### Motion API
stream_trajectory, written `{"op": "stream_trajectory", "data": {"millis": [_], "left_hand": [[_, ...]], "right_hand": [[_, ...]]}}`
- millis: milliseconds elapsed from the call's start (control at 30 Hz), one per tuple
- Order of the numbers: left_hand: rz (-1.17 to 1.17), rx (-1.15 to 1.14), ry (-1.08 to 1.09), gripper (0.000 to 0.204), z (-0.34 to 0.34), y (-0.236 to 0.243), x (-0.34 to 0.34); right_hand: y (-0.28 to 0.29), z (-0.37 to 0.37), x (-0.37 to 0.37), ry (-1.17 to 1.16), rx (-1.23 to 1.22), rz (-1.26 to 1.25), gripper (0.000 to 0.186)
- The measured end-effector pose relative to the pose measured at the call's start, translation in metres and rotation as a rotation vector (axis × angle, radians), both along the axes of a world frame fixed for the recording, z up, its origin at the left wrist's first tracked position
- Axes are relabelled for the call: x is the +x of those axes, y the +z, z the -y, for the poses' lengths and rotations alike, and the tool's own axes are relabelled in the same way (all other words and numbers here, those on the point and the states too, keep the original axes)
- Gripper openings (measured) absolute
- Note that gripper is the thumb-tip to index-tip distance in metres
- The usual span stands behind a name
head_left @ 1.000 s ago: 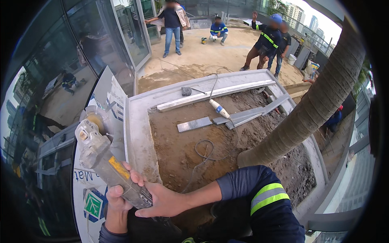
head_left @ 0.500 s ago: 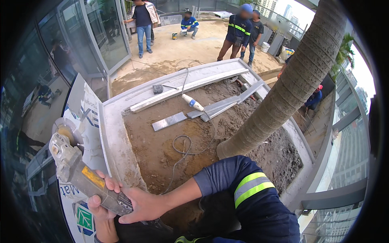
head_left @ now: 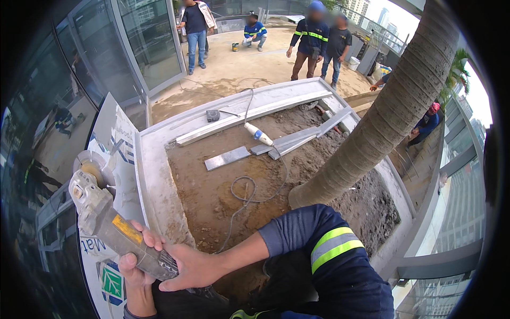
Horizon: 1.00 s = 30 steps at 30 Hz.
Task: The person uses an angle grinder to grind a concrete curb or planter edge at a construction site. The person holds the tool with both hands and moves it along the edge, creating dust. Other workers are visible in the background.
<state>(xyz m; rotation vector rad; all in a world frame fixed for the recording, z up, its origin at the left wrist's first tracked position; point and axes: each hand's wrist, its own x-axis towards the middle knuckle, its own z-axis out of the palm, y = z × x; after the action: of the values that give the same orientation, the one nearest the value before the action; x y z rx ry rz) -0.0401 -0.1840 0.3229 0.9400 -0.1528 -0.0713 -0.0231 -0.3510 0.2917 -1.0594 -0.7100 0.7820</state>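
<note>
A worn grey angle grinder [head_left: 117, 220] with a yellow label is held at the left, its cutting disc [head_left: 98, 169] up beside a white printed board [head_left: 125, 183]. My right hand [head_left: 196, 267] wraps closed around the rear end of the grinder's body. From below, my left hand [head_left: 137, 276] grips the same body, its fingers partly hidden. Whether the disc touches the board or is spinning, I cannot tell.
Ahead lies a soil bed inside a concrete curb [head_left: 154, 175], with a thick palm trunk [head_left: 382, 119], metal strips [head_left: 227, 158], a cable with a white-blue connector [head_left: 258, 134] and a tape measure [head_left: 213, 115]. Several people stand or crouch beyond. Glass panels [head_left: 149, 45] rise at left.
The whole view has shifted slightly, so the scene and grinder appear a little further right. Both hands keep their grip. At the far right, a person in a red head covering shows more fully.
</note>
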Motion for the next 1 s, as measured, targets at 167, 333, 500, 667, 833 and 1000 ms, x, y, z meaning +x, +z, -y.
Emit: {"op": "stream_trajectory", "data": {"millis": [167, 333, 500, 667, 833, 1000], "left_hand": [[-0.023, -0.04, -0.015, 0.073, -0.004, -0.005, 0.003], [-0.024, -0.049, -0.02, 0.073, -0.007, -0.002, 0.003], [-0.029, -0.075, -0.014, 0.074, -0.003, -0.002, 0.002], [0.005, -0.043, -0.021, 0.069, -0.003, -0.001, 0.001], [-0.003, -0.027, -0.013, 0.069, -0.001, 0.0, 0.001], [-0.019, -0.075, -0.02, 0.073, -0.008, -0.004, 0.0]], "right_hand": [[0.007, 0.004, 0.001, -0.038, -0.023, 0.033, 0.065], [0.002, 0.001, 0.0, -0.057, 0.006, 0.098, 0.064], [0.004, 0.003, 0.001, -0.028, 0.017, 0.05, 0.067], [0.004, 0.002, -0.001, -0.061, 0.059, 0.068, 0.068], [-0.001, 0.0, -0.002, -0.013, 0.046, 0.038, 0.07], [0.003, -0.001, -0.001, -0.076, 0.048, 0.075, 0.07]]}}
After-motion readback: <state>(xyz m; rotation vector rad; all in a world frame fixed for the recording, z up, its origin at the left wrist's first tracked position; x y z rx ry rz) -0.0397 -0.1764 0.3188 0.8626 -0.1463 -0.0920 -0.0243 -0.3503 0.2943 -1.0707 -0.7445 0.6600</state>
